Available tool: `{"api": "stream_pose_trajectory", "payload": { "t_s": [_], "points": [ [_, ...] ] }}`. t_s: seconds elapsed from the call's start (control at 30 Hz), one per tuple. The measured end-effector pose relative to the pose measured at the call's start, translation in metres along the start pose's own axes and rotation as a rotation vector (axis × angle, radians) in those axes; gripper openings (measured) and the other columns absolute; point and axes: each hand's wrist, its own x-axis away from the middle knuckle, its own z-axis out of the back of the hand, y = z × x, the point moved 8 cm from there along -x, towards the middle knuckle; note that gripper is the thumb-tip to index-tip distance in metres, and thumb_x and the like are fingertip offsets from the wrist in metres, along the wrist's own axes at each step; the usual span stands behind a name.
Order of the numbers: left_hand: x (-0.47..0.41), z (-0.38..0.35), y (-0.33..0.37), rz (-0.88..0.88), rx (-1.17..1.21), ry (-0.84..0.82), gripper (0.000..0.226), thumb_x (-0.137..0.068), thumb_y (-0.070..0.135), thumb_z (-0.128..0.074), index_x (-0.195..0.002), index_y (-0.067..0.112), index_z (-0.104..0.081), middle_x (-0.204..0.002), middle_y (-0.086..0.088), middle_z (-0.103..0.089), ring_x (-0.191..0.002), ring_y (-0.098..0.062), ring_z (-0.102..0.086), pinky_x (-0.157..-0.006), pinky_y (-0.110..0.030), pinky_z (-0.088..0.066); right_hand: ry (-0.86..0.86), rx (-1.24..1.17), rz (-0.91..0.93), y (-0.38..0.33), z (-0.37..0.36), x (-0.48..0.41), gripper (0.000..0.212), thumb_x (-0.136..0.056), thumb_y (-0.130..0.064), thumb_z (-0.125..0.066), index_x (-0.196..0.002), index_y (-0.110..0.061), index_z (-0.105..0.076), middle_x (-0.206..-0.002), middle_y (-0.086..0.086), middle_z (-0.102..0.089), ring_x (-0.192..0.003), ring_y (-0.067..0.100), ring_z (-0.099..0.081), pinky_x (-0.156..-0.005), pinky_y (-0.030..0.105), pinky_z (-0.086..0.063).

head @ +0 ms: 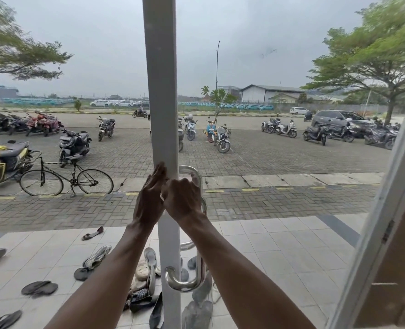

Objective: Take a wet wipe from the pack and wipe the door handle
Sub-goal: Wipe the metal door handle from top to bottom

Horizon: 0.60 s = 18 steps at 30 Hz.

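Near: steel door handle [198,269] on white door frame [163,115].

Right hand [185,198] curled round handle's top bend; wipe not discernible there.

Left hand [150,200] flat, fingers extended, against frame.

Risk: bare grip smears instead of cleaning; lower curve may get skipped.

Wipe pack out of view; no containers visible.

Far, through glass: sandals [40,288], bicycle [66,179].

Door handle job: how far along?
No wipe pack in view; a small white scrap between the hands may be the wipe. In hand: right hand grips the top of the chrome U-shaped door handle, left hand flat against the white door frame. Left: the lower bar.
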Motion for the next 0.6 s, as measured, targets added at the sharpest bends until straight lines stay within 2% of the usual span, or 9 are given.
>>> {"api": "stream_pose_trajectory", "payload": {
  "t_s": [0.07,0.13,0.27,0.33,0.4,0.5,0.6],
  "points": [
    [0.001,-0.003,0.0,0.02,0.003,0.011,0.068,-0.076,-0.016,-0.068,-0.14,-0.01,-0.047,-0.152,-0.019,-0.039,-0.141,-0.03,-0.042,-0.118,-0.014,-0.024,0.023,-0.021,-0.006,0.008,0.004,0.006,0.013,-0.082,-0.016,-0.063,-0.079,-0.017,-0.075,-0.074,0.006,-0.074,-0.082,0.026,-0.073,-0.117,0.046,-0.031],
    [0.002,-0.002,0.001,0.024,0.006,0.025,0.068,-0.078,-0.016,-0.065,-0.142,-0.008,-0.045,-0.154,-0.015,-0.037,-0.142,-0.028,-0.039,-0.117,-0.022,-0.03,0.007,-0.033,-0.004,0.009,0.008,0.008,0.015,-0.086,-0.018,-0.061,-0.081,-0.017,-0.075,-0.077,0.007,-0.075,-0.084,0.026,-0.072,-0.113,0.044,-0.037],
    [0.002,-0.005,0.003,0.021,0.005,0.031,0.057,-0.087,-0.006,-0.061,-0.142,-0.009,-0.045,-0.154,-0.017,-0.037,-0.143,-0.028,-0.037,-0.121,-0.022,-0.022,-0.054,0.007,-0.017,-0.004,0.008,-0.003,0.012,-0.084,-0.013,-0.063,-0.088,-0.013,-0.075,-0.09,0.01,-0.075,-0.093,0.029,-0.072,-0.112,0.043,-0.039],
    [0.003,-0.005,-0.001,0.038,0.017,0.028,0.058,-0.086,-0.004,-0.069,-0.141,-0.007,-0.048,-0.153,-0.016,-0.041,-0.142,-0.027,-0.04,-0.121,-0.039,-0.029,-0.08,0.015,-0.01,-0.012,0.004,-0.013,0.016,-0.086,-0.01,-0.06,-0.093,-0.01,-0.074,-0.095,0.013,-0.075,-0.098,0.031,-0.072,-0.113,0.045,-0.037],
    [0.004,-0.003,-0.005,0.027,0.014,0.022,0.057,-0.084,-0.003,-0.072,-0.138,-0.004,-0.053,-0.151,-0.014,-0.045,-0.14,-0.025,-0.043,-0.118,-0.052,-0.032,-0.055,0.034,0.013,-0.02,0.003,-0.019,0.022,-0.09,-0.009,-0.054,-0.098,-0.008,-0.074,-0.096,0.013,-0.076,-0.098,0.031,-0.072,-0.12,0.048,-0.027],
    [0.002,-0.003,-0.01,0.009,-0.011,-0.009,0.057,-0.085,-0.001,-0.072,-0.138,-0.001,-0.054,-0.151,-0.014,-0.045,-0.141,-0.026,-0.043,-0.12,-0.051,-0.027,-0.021,0.066,0.042,-0.018,0.0,-0.017,0.021,-0.088,-0.011,-0.055,-0.092,-0.01,-0.075,-0.086,0.012,-0.076,-0.089,0.029,-0.074,-0.124,0.05,-0.013],
    [0.004,-0.007,-0.013,0.038,-0.039,-0.01,0.062,-0.081,-0.009,-0.07,-0.14,-0.001,-0.051,-0.154,-0.011,-0.04,-0.143,-0.024,-0.039,-0.123,-0.036,-0.018,0.03,0.088,0.064,-0.007,0.001,-0.006,0.018,-0.085,-0.021,-0.06,-0.077,-0.017,-0.075,-0.07,0.005,-0.073,-0.078,0.025,-0.074,-0.124,0.052,-0.008]
  ]
}}
